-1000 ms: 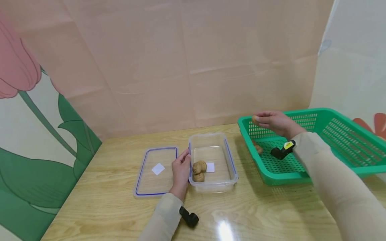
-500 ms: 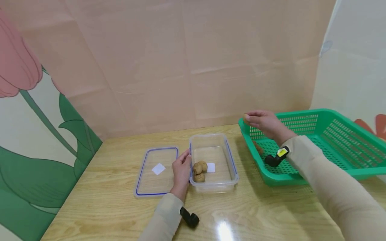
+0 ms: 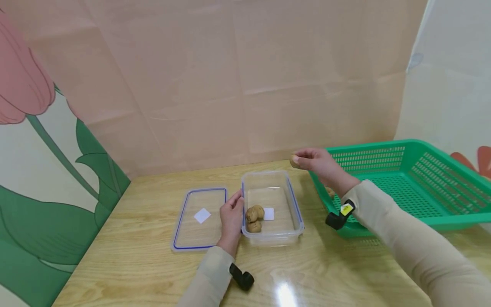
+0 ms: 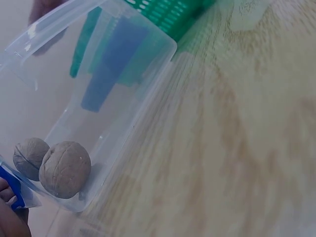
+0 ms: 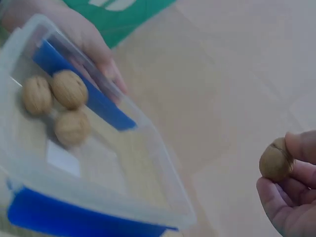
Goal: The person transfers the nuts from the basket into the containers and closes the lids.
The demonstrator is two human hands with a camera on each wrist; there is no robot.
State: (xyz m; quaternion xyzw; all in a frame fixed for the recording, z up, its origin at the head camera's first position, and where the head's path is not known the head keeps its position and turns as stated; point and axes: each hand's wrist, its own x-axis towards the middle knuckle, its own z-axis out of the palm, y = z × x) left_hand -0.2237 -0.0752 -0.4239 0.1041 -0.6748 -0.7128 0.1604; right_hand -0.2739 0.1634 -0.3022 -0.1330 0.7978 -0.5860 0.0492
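Observation:
My right hand (image 3: 320,166) pinches a walnut (image 5: 276,160) between thumb and fingers. It is raised over the table, between the green basket and the clear plastic food container (image 3: 273,233). Three walnuts (image 3: 253,214) lie together at the container's near left corner, beside a white square label (image 3: 269,214). At the container's left side, my left hand (image 3: 231,219) holds the wall by its blue locking flap (image 5: 84,86). In the left wrist view just a bit of that hand's fingers (image 4: 6,193) shows, at the lower left.
The green basket (image 3: 441,221) stands at the right; a walnut (image 3: 330,192) shows inside, partly behind my right arm. Left of the container, the blue-edged lid (image 3: 192,234) lies flat on the wooden table (image 3: 134,264). A pink sheet (image 3: 184,85) hangs behind the table.
My right hand has moved left with the walnut, from over the basket out past its left rim toward the container. The left hand and the container have stayed put.

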